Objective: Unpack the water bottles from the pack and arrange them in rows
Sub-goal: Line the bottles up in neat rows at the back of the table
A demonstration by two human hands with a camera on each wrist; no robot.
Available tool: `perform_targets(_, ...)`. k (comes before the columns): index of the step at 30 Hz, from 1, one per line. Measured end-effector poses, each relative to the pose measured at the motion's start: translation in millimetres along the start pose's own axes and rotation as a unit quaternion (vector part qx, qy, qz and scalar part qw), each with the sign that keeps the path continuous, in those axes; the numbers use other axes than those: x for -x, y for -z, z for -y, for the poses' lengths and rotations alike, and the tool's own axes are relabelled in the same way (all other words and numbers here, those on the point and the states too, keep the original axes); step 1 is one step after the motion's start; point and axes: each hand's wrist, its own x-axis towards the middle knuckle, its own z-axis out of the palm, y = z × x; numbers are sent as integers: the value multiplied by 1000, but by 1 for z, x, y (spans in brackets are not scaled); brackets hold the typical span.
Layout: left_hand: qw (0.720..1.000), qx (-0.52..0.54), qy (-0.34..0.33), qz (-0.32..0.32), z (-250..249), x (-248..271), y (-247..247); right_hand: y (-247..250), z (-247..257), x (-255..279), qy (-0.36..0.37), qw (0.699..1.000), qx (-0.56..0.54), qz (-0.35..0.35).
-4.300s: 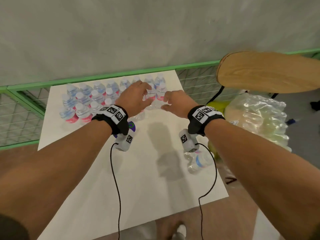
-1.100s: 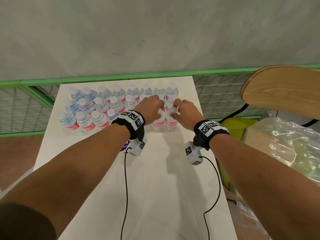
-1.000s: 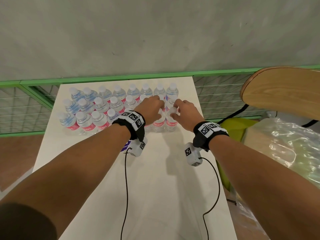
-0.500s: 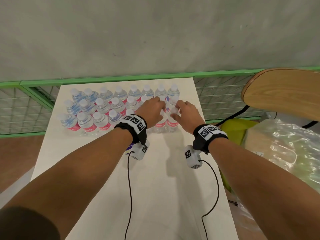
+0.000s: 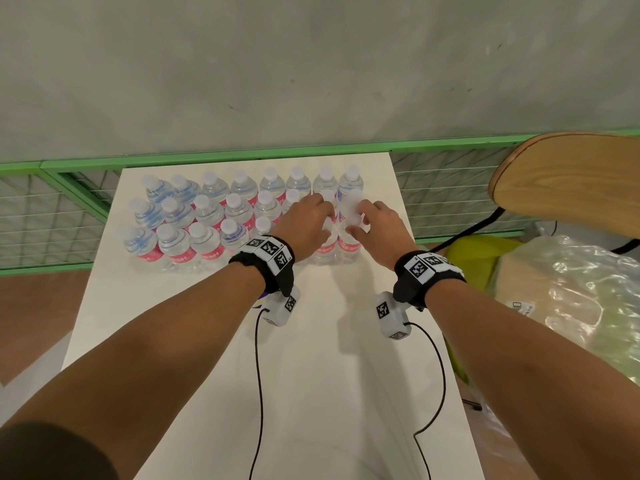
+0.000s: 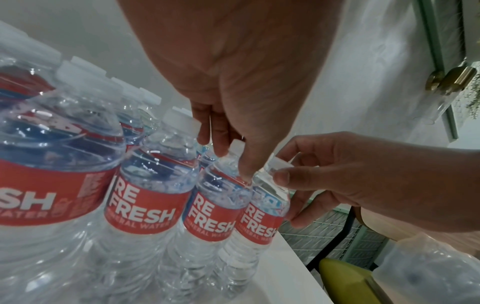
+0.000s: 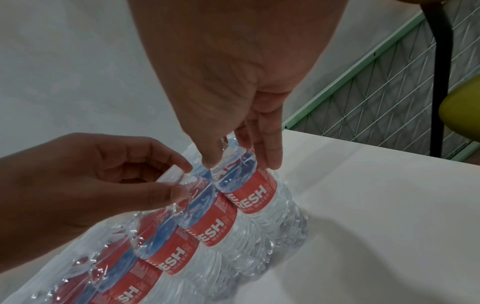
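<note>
Both hands have barely shifted since the earlier frames — head view: left hand (image 5: 306, 225) and right hand (image 5: 379, 225) meet over the front row's right end on the counter (image 5: 332, 375). Left wrist view: left fingers pinch one bottle's (image 6: 223, 197) neck. Right wrist view — right fingers grip the end bottle (image 7: 262, 197).

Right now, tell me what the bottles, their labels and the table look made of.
Bottles: clear thin plastic, glossy, with ribbed see-through walls.
Labels: red printed wrap, probably plastic film; slight sheen.
Table: smooth white matte top, likely laminate; core unseen.
</note>
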Motion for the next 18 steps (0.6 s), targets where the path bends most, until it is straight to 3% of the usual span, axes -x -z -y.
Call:
perform_targets(6,999,13,24,-23,0,8,0,1,2,7,-28,999,-36,10)
perform_targets(10,981,112,74,-143,0,39,14,8,-3,16,-78,992,-94,-16)
perform_targets(14,909,224,196,-291,20,93,44,13,-16,15,-135,964,-220,-69)
perform_targets(18,793,279,354,-411,79,157,76,8,-28,6,-165,938,-288,-101)
